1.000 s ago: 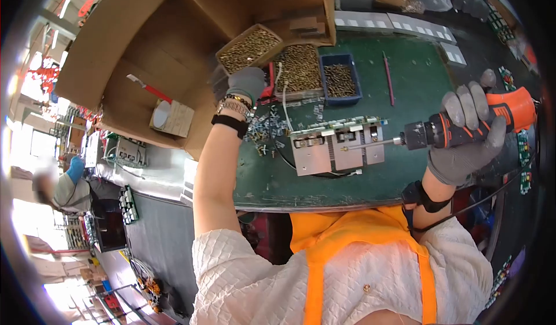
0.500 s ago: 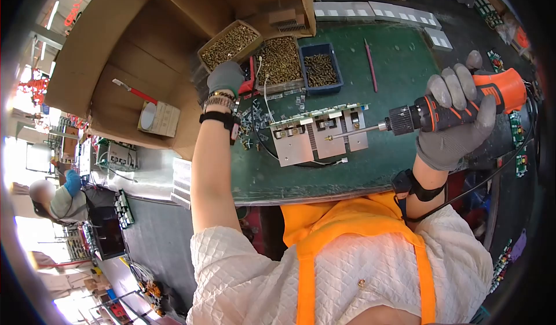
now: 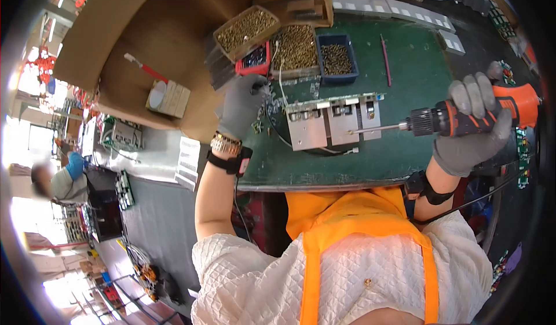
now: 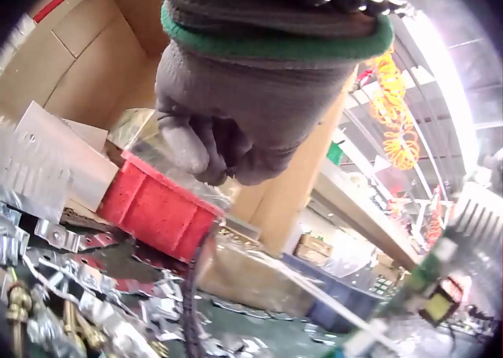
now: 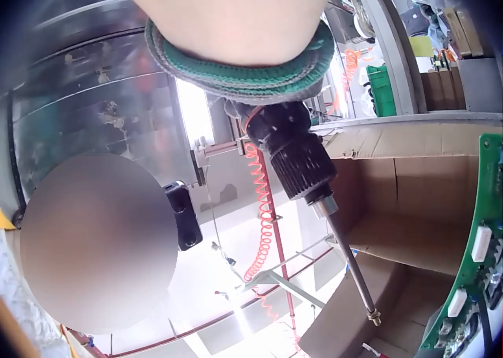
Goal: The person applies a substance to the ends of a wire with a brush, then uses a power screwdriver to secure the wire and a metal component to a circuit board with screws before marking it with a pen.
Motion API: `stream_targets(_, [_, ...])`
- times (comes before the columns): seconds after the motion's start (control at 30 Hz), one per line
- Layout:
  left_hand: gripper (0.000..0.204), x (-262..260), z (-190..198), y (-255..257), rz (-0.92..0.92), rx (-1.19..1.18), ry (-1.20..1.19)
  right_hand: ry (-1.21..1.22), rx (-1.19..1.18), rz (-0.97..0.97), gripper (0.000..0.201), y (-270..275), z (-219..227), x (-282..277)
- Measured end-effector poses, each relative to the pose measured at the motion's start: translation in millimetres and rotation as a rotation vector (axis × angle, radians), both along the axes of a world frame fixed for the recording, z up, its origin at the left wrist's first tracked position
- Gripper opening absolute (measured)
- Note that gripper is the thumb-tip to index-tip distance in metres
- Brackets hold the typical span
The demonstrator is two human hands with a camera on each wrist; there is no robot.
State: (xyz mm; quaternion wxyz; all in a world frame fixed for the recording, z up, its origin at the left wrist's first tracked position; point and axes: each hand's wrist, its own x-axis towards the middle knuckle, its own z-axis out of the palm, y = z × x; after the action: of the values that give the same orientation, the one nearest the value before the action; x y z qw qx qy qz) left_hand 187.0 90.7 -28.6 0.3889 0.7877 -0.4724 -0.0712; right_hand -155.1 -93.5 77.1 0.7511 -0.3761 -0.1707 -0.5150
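The person's left hand (image 3: 240, 104) has just come back from the far side of the desk (image 3: 399, 154). A moment ago it covered much of the red bin (image 3: 253, 70), beside the box of brass-coloured pieces (image 3: 296, 72); now more of that bin shows, and the glove sits nearer the front edge, above the loose metal parts (image 3: 259, 123). From where I stand its grip looks narrow, fingers curled inward, but I can't tell whether some small piece is pinched in there.

Over on the other side hardly anything has shifted. The right hand (image 3: 467, 151) keeps its grip wrapped round the power screwdriver (image 3: 427, 121), held almost level. Its shaft ends in a brass-coloured tip (image 5: 374, 318), which hangs in the air, apart from the board in the right wrist view.

The circuit board (image 3: 333, 103) lies in the middle of the desk, its metal plates (image 3: 307, 135) spread toward the person, and the tip shows over the middle plate, as before. To my eye, the reach to the bins is done with, while the driving side waits, poised.
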Motion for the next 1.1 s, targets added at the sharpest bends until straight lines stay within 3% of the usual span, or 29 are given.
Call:
stream_targets(0.2, [0.02, -47.1, -26.6, 79.1, 0.027, 0.082, 0.199, 0.05, 0.019, -0.017, 0.058, -0.3, -9.1, -5.0])
stream_targets(0.33, [0.022, -60.9, -38.2, 98.4, 0.088, 0.003, 0.136, 0.064, 0.132, 0.086, 0.056, 12.3, -14.5, 7.7])
stream_targets(0.43, [0.016, -77.8, -33.3, 101.8, 0.189, -0.042, 0.254, 0.073, -0.008, 0.121, 0.061, 19.0, -19.4, 13.8])
stream_targets(0.5, [0.013, -95.5, -20.3, 100.4, 0.255, -0.108, 0.696, 0.068, 0.037, 0.096, 0.059, 33.5, -10.5, 19.3])
stream_targets(0.53, [0.013, -105.9, -17.4, 98.2, 0.25, -0.107, 0.703, 0.063, 0.084, 0.072, 0.057, 43.4, -6.1, 23.7])
stream_targets(0.63, [0.012, -138.5, -10.6, 91.0, 0.125, -0.44, 1.013, 0.021, 0.0, 0.064, 0.058, 62.4, -3.4, 37.3])
stream_targets(0.7, [0.013, -155.1, -5.8, 84.9, 0.086, -0.507, 1.051, -0.039, -0.116, 0.142, 0.061, 66.5, -6.5, 43.0])
stream_targets(0.87, [0.013, -172.7, -0.6, 81.8, 0.056, -0.674, 1.185, 0.014, -0.193, 0.088, 0.063, 74.7, -4.9, 39.9])
stream_targets(0.97, [0.014, -174.0, -0.3, 82.0, 0.043, -0.693, 1.17, -0.006, -0.368, 0.069, 0.061, 73.0, -3.8, 42.3])
stream_targets(1.1, [0.016, -177.5, -1.6, 78.2, 0.06, -0.688, 1.127, -0.02, -0.389, -0.005, 0.061, 86.0, -0.9, 46.8])
